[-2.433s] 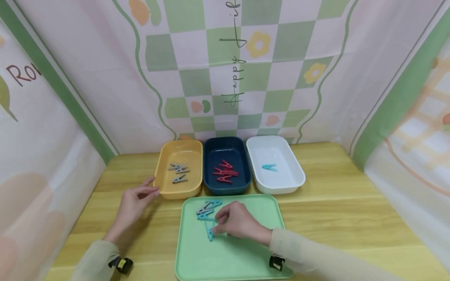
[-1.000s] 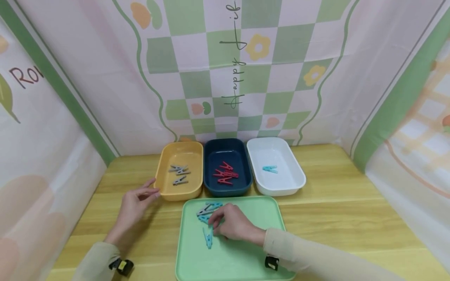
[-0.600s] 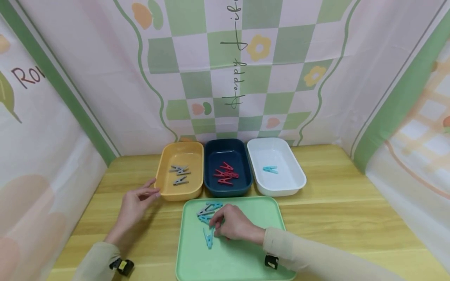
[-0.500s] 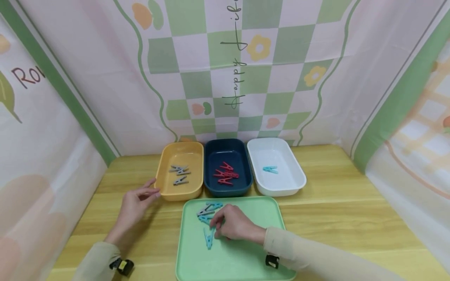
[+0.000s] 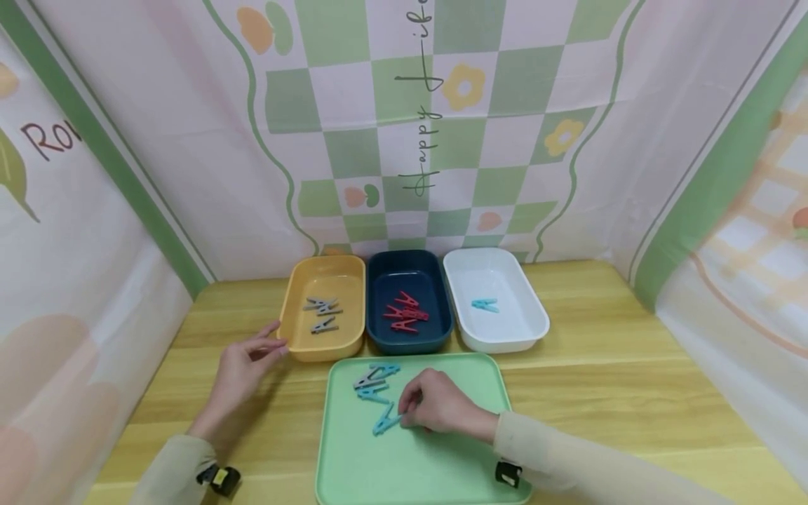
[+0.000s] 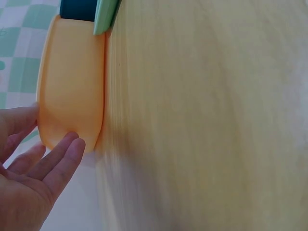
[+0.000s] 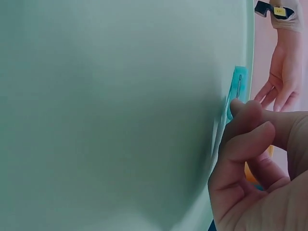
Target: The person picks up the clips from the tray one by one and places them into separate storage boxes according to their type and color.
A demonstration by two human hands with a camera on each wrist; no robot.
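Note:
With bent thumb and index finger, my right hand (image 5: 438, 403) pinches one leg end of a light-blue clothespin (image 5: 384, 422) low over the green tray (image 5: 429, 477). That clothespin (image 7: 239, 79) shows beyond the fingertips in the right wrist view. Further up the tray lie more blue clothespins (image 5: 372, 394) and a grey clothespin (image 5: 366, 380), close together. My left hand (image 5: 243, 365) touches the near left corner of the yellow bin (image 5: 322, 345) with fairly straight fingers. In the left wrist view, those fingertips (image 6: 72, 139) rest against the bin's outer wall.
Several grey clothespins (image 5: 323, 307) lie in the yellow bin. Beside it, a dark blue bin (image 5: 409, 263) holds several red clothespins (image 5: 405, 315). To the right, a white bin (image 5: 505, 330) contains one blue clothespin (image 5: 485, 304). A patterned cloth (image 5: 467, 140) hangs behind the wooden table (image 5: 600, 337).
My right hand has shifted slightly right, and the blue clothespin at its fingertips has turned and moved right with it. My left hand stays at the yellow bin.

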